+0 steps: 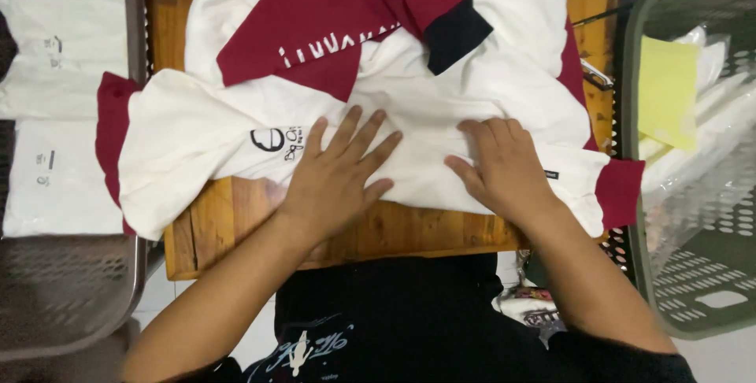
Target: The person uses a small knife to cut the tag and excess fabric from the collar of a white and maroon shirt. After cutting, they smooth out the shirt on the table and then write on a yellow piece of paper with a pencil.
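Both hands lie flat on a cream and maroon garment [236, 131] that sprawls across the middle of the frame on a small wooden table [236, 229]. The left hand [335, 182], just left of centre, presses palm down with its fingers spread wide, its heel reaching the cloth's lower edge. The right hand [500, 166], right of centre, also rests flat, fingers close together and thumb angled out; neither hand pinches anything. The garment hides most of the tabletop and hangs past its left and right edges, and its maroon sleeve [315, 29] is folded over the upper part, so the lettering there shows only in pieces. At the left edge, folded white clothes [63, 115] lie in a grey mesh basket [71, 296], partly cut off. At the right, a green plastic basket [693, 281] holds clear-wrapped items and a yellow sheet [668, 92], hard to make out. A blue object at the top edge is cropped.
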